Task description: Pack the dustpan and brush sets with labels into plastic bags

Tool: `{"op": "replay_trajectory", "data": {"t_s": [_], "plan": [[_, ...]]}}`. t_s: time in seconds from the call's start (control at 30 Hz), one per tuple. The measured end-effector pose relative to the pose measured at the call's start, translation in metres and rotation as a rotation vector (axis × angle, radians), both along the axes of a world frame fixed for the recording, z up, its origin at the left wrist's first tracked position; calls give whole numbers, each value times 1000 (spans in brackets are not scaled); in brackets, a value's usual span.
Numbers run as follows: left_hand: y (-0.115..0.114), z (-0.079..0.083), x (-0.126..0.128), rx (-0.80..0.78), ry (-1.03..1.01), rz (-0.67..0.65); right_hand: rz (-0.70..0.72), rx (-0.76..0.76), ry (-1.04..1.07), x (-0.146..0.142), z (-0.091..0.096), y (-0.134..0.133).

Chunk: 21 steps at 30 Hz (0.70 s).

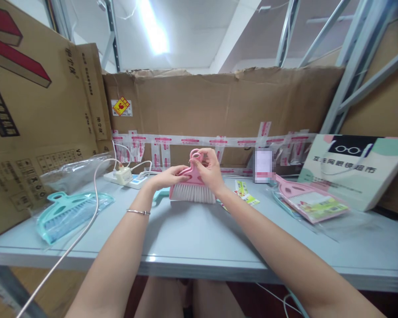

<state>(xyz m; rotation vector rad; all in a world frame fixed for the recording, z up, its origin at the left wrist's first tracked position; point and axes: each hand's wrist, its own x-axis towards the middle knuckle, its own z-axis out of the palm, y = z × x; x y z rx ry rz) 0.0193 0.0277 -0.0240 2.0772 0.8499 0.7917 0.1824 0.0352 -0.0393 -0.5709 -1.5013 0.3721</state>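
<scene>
A person sits at a pale blue bench point(192, 247) and holds a little pink brush point(193, 183) with both hands. The brush stands in the middle of the bench, a bit toward the back, with its white bristles point(193, 193) pointing down and touching the top, or almost touching it.

The left hand point(167, 176) grips the left side of the pink handle, with its fingers closed on it. The right hand point(209, 170) pinches the top of the brush near the ring loop point(195, 154), and its fingers are closed on it too.

What could go wrong? The handle is thin plastic. If the two hands pull or twist too hard, I think the loop could bend or snap. The hold at the top is only a pinch, so the brush could slip out and tip over on its soft bristles.

A white cable point(86, 225) runs across the bench just left of the left arm, from a power strip point(128, 178) behind. An elbow moving out could catch it and drag the strip.

A teal brush in a clear bag point(69, 214) lies at the left. A pink dustpan in a bag point(310, 203) lies at the right. A wide swing of an arm could push one off the edge.
</scene>
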Motion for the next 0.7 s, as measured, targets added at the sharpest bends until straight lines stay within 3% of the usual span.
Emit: {"op": "replay_trajectory", "data": {"t_s": [0.1,0.2,0.37,0.53,0.7], "plan": [[-1,0,2,57,43,34,-28,3,80,1,4,-1],[0,-1,1,30,31,51,19,-132,91,11,7,-1],[5,-5,-6,-85,-38,31,197,-457,-312,39,-8,0],[2,-5,-1,-129,-19,39,60,-402,-450,41,-21,1],[0,-8,18,124,-37,168,-47,-339,-466,35,-17,-6]]}}
